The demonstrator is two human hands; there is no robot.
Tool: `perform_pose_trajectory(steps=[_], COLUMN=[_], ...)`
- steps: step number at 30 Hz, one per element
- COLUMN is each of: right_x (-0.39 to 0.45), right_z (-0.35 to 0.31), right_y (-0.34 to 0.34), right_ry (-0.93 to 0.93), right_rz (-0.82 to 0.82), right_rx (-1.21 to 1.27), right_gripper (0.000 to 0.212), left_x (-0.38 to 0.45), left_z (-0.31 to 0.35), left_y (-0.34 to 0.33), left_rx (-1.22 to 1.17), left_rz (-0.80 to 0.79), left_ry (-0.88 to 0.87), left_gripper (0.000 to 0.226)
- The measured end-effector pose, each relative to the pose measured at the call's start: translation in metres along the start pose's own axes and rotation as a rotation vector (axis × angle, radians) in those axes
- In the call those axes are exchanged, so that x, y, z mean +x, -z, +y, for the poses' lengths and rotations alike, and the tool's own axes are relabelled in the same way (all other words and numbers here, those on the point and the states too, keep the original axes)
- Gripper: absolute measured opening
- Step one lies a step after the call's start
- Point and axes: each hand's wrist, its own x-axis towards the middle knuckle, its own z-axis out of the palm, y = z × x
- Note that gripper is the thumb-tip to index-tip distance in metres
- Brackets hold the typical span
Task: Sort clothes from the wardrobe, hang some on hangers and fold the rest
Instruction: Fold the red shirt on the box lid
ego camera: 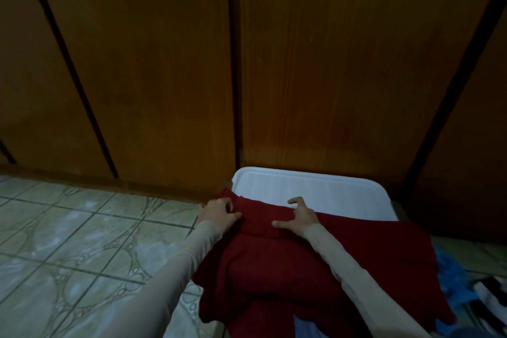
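Note:
A dark red garment [315,263] lies spread over a white plastic lid or box top [315,189] that stands against the wooden wardrobe doors [164,63]. My left hand [218,212] pinches the garment's far left edge, fingers curled into the cloth. My right hand [300,218] rests on the garment's upper fold with fingers spread, pressing it down. Both arms wear pale long sleeves.
Patterned green floor tiles [82,241] fill the left. Blue cloth [452,280] and a black-and-white striped piece [491,293] lie at the right edge beside the red garment. The wardrobe doors are shut.

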Motion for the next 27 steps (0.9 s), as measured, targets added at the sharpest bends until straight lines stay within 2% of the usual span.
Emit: perform_pose_trajectory(steps=[2, 5, 9, 12, 17, 20, 23, 27], right_x=[0.000, 0.002, 0.002, -0.002, -0.009, -0.014, -0.020, -0.035], right_z=[0.004, 0.012, 0.017, 0.020, 0.027, 0.038, 0.054, 0.075], right_y=[0.009, 0.012, 0.003, 0.002, 0.013, 0.020, 0.030, 0.044], right_ry=[-0.042, -0.034, 0.076, 0.076, 0.136, 0.195, 0.136, 0.069], right_rz=[-0.043, -0.046, 0.046, 0.103, 0.209, 0.313, 0.312, 0.281], right_rx=[0.010, -0.033, -0.213, -0.357, -0.427, -0.497, -0.601, -0.658], right_gripper=[0.074, 0.065, 0.053, 0.043, 0.023, 0.017, 0.024, 0.035], left_x=[-0.002, -0.004, -0.010, -0.013, -0.015, -0.018, -0.026, -0.037], left_z=[0.001, 0.001, 0.006, 0.007, 0.013, 0.022, 0.035, 0.050], left_y=[0.002, -0.001, -0.004, -0.010, -0.018, -0.024, -0.037, -0.061], left_rx=[-0.048, 0.031, 0.148, 0.242, 0.394, 0.405, 0.340, 0.330], left_rz=[0.032, 0.051, 0.091, 0.102, 0.162, 0.224, 0.093, -0.107], left_ry=[0.022, -0.013, -0.067, -0.092, -0.131, -0.286, -0.424, -0.379], left_gripper=[0.030, 0.021, 0.021, 0.028, 0.039, 0.041, 0.042, 0.050])
